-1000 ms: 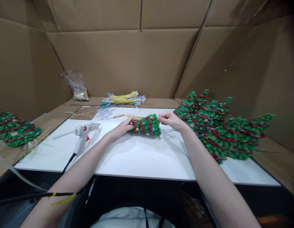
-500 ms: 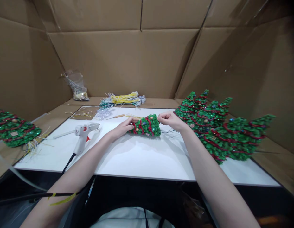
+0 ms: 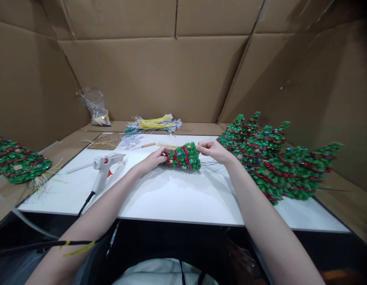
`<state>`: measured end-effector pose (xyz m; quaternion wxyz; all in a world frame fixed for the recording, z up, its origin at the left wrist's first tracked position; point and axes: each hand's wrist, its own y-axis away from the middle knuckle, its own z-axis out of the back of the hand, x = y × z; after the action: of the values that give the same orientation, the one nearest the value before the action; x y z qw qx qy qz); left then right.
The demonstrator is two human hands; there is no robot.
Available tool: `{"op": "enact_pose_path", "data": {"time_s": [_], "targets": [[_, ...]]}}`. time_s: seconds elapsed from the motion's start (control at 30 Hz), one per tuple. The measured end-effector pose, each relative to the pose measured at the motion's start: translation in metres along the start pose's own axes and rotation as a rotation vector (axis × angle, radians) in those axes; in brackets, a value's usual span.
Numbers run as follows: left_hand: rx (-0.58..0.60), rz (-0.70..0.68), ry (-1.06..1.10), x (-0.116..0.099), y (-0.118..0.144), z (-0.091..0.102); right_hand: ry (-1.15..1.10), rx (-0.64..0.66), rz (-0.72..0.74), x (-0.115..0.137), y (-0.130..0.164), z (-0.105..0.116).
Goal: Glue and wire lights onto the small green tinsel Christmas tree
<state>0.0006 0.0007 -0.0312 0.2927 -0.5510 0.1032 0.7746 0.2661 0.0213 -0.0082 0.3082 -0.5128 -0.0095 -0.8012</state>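
The left hand [image 3: 155, 158] curls over the narrow end of a tree [image 3: 185, 157], gripping it; the right hand [image 3: 211, 150] has its fingertips pressed together at the base, and what they pinch is too small to tell. The tree lies on its side mid-board, its long axis running left to right, tip under the left hand, base facing right. Thin wires [image 3: 213, 163] lie just beyond the base. Bare board [image 3: 177, 202] stretches from the tree to the near edge; one glue gun [image 3: 101, 174] bounds the left, one awl [image 3: 148, 145] the back. Rightward room is tight: clustered trees [image 3: 269, 158], about six tips, stand near the right forearm. One more tree leans at far left.
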Motion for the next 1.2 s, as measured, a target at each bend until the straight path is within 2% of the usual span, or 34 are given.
{"op": "enact_pose_path", "data": {"time_s": [0.3, 1.2], "targets": [[0.011, -0.026, 0.019, -0.0011, 0.0008, -0.0002, -0.018, 0.008, 0.023, -0.0005, -0.0004, 0.0009], [0.01, -0.059, -0.058, 0.0004, 0.0022, 0.0019, -0.094, 0.068, -0.08, -0.008, 0.0008, 0.0031]]}}
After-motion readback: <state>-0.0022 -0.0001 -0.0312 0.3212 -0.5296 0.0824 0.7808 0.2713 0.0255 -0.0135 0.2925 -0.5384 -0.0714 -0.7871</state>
